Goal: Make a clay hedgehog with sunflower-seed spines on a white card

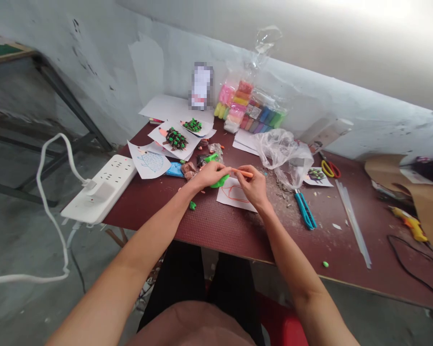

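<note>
An orange marker point(244, 173) lies level between my two hands. My right hand point(254, 186) is closed around its body. At the marker's left end, the fingers of my left hand point(212, 174) are pinched together; whether they hold a cap there is too small to tell. Bright green clay point(221, 181) shows just under my left hand. Below my right hand is a white paper point(226, 198) with an orange outline drawing, partly covered by that hand. A small green clay lump point(192, 205) sits on the table nearer to me.
Hedgehog pictures in clay point(175, 138) lie on papers at the back left, beside a power strip point(111, 180). Bagged coloured clay point(254, 110) leans by the wall. Rightward are a plastic bag point(285, 151), a teal-handled cutter point(304, 210), scissors point(330, 169) and a glue gun point(409, 225).
</note>
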`<state>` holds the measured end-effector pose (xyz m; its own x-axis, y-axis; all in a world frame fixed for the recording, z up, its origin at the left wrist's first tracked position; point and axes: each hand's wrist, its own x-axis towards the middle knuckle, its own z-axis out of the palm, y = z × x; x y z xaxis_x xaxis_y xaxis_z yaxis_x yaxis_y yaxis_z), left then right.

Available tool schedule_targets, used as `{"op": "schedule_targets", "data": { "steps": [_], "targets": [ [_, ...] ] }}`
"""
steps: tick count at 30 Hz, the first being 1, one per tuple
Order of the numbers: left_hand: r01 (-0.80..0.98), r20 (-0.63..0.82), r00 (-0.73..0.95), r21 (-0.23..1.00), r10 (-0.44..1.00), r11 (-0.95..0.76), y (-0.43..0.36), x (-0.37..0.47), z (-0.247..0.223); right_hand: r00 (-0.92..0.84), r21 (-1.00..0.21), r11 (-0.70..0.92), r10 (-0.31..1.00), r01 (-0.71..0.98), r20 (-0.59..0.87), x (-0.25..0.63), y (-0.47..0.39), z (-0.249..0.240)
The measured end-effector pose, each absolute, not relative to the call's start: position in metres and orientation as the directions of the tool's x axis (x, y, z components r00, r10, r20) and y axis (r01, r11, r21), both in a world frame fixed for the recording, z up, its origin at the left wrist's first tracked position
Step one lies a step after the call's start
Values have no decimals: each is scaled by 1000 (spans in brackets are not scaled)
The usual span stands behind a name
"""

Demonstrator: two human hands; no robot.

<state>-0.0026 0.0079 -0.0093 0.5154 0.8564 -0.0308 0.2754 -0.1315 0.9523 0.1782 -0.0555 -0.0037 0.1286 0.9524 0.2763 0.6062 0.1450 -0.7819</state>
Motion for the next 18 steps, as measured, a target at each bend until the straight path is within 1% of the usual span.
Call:
{"op": "schedule_targets", "data": {
  "steps": [3, 5, 6, 8, 10, 12, 14, 16, 17, 18],
  "targets": [
    [136, -74, 485, 991, 871, 8, 7, 0, -7, 100, -845, 128, 973, 519, 209, 179, -37, -8],
    [35, -99, 458, 995, 884, 94, 7, 0, -5, 72, -887, 94, 987, 452, 142, 180, -26, -13],
    [-12, -108, 443, 992, 890, 126, 7, 0, -4, 74, -891, 78, 990, 447, 124, 181, -21, -15],
    [-85, -123, 429, 981, 895, 175, 7, -1, -2, 134, -862, 41, 983, 506, 125, 185, -14, -19],
    [-120, -148, 454, 967, 879, 225, 8, -3, -1, 222, -821, -5, 964, 572, 149, 189, -10, -21],
    [-146, -165, 479, 954, 862, 263, 8, -5, -2, 265, -792, -20, 947, 610, 180, 193, -9, -21],
    [-173, -163, 474, 946, 865, 273, 9, -6, -4, 247, -755, 37, 933, 655, 260, 196, -12, -17],
    [-188, -160, 444, 945, 882, 267, 9, -6, -5, 202, -710, 137, 906, 691, 372, 195, -19, -10],
    [-191, -161, 430, 945, 888, 264, 9, -6, -6, 179, -707, 181, 897, 683, 403, 194, -23, -6],
    [-197, -161, 418, 945, 894, 262, 9, -5, -6, 157, -729, 202, 906, 654, 393, 192, -28, -2]
  ]
}}
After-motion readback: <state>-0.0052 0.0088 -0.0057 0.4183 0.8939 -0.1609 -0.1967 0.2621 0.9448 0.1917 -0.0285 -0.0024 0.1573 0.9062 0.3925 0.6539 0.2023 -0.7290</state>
